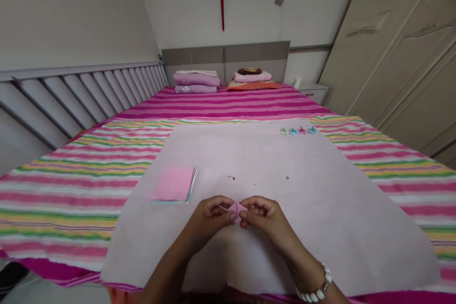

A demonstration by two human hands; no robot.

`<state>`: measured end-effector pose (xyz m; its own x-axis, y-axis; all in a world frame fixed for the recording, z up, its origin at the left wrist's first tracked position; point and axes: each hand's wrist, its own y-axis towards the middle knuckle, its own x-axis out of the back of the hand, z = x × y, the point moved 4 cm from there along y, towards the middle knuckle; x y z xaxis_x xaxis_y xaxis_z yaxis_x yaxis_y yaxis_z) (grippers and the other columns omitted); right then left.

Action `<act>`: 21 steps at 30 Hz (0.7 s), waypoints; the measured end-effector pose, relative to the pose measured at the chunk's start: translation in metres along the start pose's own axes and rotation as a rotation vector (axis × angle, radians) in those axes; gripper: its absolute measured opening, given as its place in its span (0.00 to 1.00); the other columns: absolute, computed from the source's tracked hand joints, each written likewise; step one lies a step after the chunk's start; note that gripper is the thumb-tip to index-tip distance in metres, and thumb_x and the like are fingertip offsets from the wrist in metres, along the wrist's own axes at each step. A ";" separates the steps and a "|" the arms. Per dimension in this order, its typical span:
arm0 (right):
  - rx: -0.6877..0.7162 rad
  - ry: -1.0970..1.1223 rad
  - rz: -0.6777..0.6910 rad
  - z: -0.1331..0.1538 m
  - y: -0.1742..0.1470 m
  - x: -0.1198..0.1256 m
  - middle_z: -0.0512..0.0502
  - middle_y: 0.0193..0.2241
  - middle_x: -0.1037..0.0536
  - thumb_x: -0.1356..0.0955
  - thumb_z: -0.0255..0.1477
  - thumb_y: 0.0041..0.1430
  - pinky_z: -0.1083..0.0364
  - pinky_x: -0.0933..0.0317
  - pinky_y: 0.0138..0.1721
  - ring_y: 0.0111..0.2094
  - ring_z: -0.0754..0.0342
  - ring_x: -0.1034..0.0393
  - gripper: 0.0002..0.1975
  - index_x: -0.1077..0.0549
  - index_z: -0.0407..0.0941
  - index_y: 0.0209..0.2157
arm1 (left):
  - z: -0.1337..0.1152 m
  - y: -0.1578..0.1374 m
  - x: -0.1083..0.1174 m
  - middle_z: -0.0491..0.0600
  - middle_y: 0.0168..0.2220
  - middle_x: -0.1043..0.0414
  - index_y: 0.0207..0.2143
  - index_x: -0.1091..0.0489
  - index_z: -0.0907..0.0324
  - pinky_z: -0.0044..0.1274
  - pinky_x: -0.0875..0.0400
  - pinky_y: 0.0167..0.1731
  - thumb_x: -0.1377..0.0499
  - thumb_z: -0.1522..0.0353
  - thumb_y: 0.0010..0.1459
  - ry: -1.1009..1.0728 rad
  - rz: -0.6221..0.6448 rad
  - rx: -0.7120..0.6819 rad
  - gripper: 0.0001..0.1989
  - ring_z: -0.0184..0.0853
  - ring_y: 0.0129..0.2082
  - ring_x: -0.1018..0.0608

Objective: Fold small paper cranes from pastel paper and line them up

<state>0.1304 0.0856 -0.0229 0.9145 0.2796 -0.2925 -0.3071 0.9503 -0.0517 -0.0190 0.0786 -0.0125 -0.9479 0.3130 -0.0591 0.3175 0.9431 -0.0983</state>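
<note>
The pale sheet (270,156) lies flat on the striped bed (71,175) and serves as the reference for all positions. Above the near part of the sheet, roughly midway across, is the folded pink paper (237,209). The left hand (213,214) is clamped on its left side between thumb and fingers; the right hand (262,212) is clamped on its right side in the same manner. A white bracelet (313,289) encircles the right wrist. A paper stack (173,183) lies at the left part of the sheet, with a pink square uppermost and other colours visible at the edges. Four small folded papers (302,130) stand in a row at the far right corner of the sheet: green, blue, pink-red and blue, left to right. A tiny red item (232,178) lies near the middle of the sheet; a tiny dark item (287,178) lies to its right. Two containers stand beyond the sheet: the nightstand (314,88), past its far right corner, carries a white object (297,82) on top; the wardrobe (402,52) stands to its right. The interiors of both are hidden.
</note>
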 end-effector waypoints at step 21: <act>0.025 0.126 -0.054 -0.001 0.001 0.000 0.51 0.14 0.24 0.26 0.27 0.42 0.60 0.40 0.20 0.16 0.58 0.32 0.05 0.25 0.42 0.23 | -0.002 -0.004 -0.009 0.46 0.23 0.24 0.31 0.25 0.61 0.20 0.30 0.25 0.35 0.67 0.48 -0.049 -0.175 -0.050 0.08 0.29 0.23 0.24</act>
<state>0.1297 0.0860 -0.0239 0.8887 0.2103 -0.4075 -0.2503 0.9670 -0.0469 -0.0121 0.0725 -0.0099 -0.9858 0.1393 -0.0943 0.1455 0.9874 -0.0619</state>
